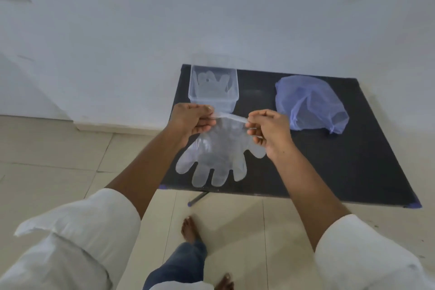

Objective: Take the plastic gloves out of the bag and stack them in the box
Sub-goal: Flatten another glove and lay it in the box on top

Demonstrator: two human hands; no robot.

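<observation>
A clear plastic glove (219,155) hangs spread out above the near left part of the black table (329,160), fingers pointing down toward me. My left hand (193,120) pinches one corner of its cuff and my right hand (268,129) pinches the other, stretching the cuff between them. Just behind my hands stands a clear plastic box (213,87) with gloves lying flat inside. A crumpled blue plastic bag (310,103) rests on the table to the right of the box.
The small black table stands against a white wall on a tiled floor. A table leg (197,198) shows under its near edge. My bare feet (190,231) stand on the tiles just in front of the table.
</observation>
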